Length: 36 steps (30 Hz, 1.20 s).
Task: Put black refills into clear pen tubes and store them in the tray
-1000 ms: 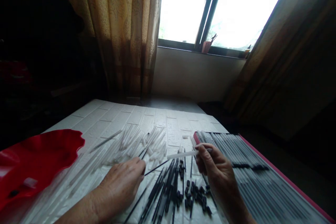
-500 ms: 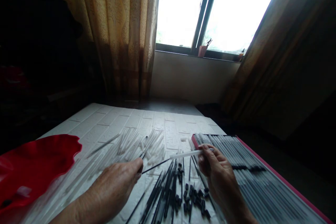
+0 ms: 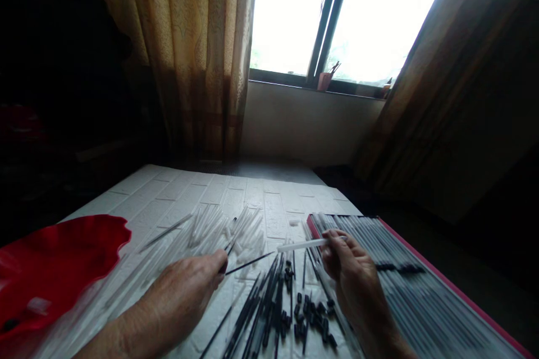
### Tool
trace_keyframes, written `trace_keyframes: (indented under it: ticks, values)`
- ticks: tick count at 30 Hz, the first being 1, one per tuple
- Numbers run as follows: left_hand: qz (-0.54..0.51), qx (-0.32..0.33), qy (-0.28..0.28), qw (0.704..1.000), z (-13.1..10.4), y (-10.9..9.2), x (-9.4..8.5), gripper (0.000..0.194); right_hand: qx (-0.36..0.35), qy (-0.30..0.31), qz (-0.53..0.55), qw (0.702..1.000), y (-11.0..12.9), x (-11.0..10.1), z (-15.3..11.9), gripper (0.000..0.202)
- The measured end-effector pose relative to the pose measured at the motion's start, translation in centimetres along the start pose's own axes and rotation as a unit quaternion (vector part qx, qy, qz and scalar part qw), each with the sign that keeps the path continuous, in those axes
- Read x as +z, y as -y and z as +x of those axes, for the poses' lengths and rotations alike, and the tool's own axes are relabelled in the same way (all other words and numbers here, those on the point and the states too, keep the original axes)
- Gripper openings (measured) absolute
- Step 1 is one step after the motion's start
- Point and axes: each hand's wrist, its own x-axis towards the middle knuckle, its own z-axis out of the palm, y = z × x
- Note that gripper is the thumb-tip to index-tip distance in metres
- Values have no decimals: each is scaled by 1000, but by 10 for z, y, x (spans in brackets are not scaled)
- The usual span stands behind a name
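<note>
The step in hand looks to be lining up a slim black rod with a tapering tip (image 3: 250, 263) and a narrow, translucent white plastic tube (image 3: 301, 245); both are held over the far end of the heap of thin black rods (image 3: 263, 308). Left of that heap, the left hand (image 3: 185, 294) grips the rod, its contact partly hidden; right of it, the right hand (image 3: 349, 269) pinches the tube between thumb and forefinger. Rod tip and tube end jut from the fingers, nearly meeting; the next move calls for steady alignment.

Black rod (image 3: 250, 263) and pale tube (image 3: 301, 245) in separate hands (image 3: 185, 287)
</note>
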Motion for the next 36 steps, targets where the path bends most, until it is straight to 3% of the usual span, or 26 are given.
trace_keyframes:
  ticks: [8, 13, 18, 23, 27, 31, 36]
  values:
    - [-31, 40, -51, 997, 4, 5, 10, 19, 33, 52, -23, 998, -7, 4, -4, 41]
    - [-103, 101, -113, 983, 4, 7, 11, 19, 69, 89, -53, 992, -10, 6, -9, 42]
    - [-287, 142, -170, 932, 7, 5, 8, 16, 158, 157, -59, 973, -11, 14, -15, 40]
    - [-534, 62, -88, 838, 12, 4, -1, 20, 209, 159, -14, 965, -10, 14, -18, 38]
    - [-598, 34, -55, 799, 13, 4, -5, 24, 231, 210, -20, 950, -13, 13, -21, 38]
    - [-633, -1, -100, 768, 13, 1, -3, 28, 224, 265, -67, 936, -19, 14, -24, 37]
    - [-630, -1, -149, 762, 17, -6, 10, 41, 184, 314, -181, 914, -28, 21, -34, 40]
